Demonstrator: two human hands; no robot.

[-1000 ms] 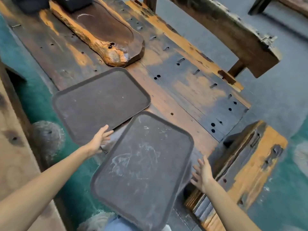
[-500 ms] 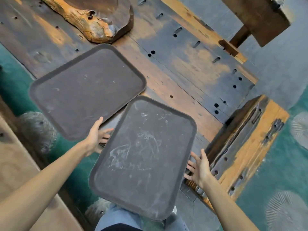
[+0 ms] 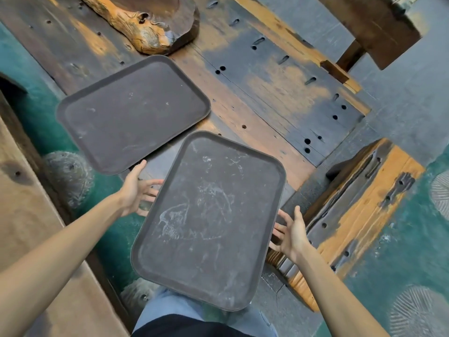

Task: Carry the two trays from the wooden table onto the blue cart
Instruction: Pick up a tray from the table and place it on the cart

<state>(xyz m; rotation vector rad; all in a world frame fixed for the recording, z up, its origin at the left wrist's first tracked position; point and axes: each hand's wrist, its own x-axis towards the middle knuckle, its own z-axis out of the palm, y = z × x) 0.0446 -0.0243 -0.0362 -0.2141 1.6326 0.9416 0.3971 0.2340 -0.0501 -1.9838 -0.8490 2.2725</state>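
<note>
Two dark trays lie on the wooden table (image 3: 267,93), both overhanging its near edge toward the person. The near tray (image 3: 209,220) is scuffed with pale marks and sits lengthwise between the two hands; its near end juts past the table over the person's jeans (image 3: 170,310). The far tray (image 3: 133,113) lies to the left and beyond it, its near-left corner out over the teal floor (image 3: 401,251); the two trays' corners come close but whether they touch cannot be told. The left hand (image 3: 138,190) is spread wide, palm turned toward the near tray's left rim, fingers reaching under or just beside that rim, thumb tip up near the far tray's near edge. Contact with either tray cannot be confirmed. The right hand (image 3: 291,232) is also spread wide, fingers splayed just beside the near tray's right rim, with the lower fingers seeming to pass behind the edge; it clasps nothing that shows. So the near tray sits flanked by both palms, not visibly clasped by either. A carved wood slab (image 3: 150,25) rests at the table's far side, close to the far tray's far corner. A wooden bench (image 3: 352,203) stands right of the right hand.
</note>
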